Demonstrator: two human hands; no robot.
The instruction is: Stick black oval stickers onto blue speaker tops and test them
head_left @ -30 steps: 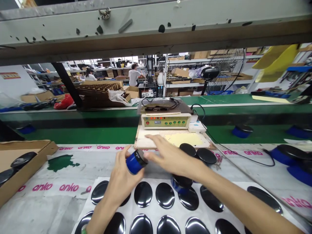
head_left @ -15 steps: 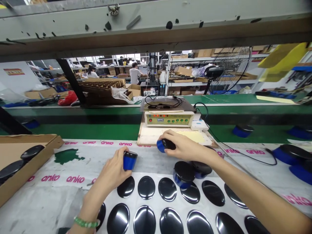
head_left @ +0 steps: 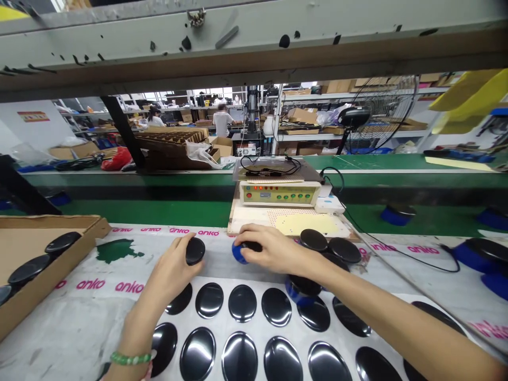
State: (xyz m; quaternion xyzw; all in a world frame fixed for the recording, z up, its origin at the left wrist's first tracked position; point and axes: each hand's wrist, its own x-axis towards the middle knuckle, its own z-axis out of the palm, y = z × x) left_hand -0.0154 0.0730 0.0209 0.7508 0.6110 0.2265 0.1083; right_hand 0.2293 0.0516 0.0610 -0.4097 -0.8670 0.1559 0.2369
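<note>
My left hand (head_left: 174,267) is closed around a round black-and-blue unit (head_left: 195,251), whose glossy black round face is turned towards me. My right hand (head_left: 270,248) grips a second round unit (head_left: 239,254) from above, its blue side showing to the left of my fingers. Both units are held apart, over the bench sheet. Below my hands, rows of glossy black discs (head_left: 242,302) lie on a white sheet. Partly under my right forearm, a blue-and-black unit (head_left: 304,288) stands on the discs, and several black-topped units (head_left: 313,239) cluster behind it.
A cardboard tray (head_left: 89,248) with black round pieces stands at the left. Behind my hands, a control box (head_left: 278,194) with lit red indicators sits on a board. A cable (head_left: 397,251) runs along the right. More blue-and-black units (head_left: 482,251) lie far right. A shelf beam (head_left: 254,58) crosses overhead.
My right hand has moved left with its unit, closer to my left hand. The unit in my left hand has turned from its blue side to its black face. The view has shifted slightly.
</note>
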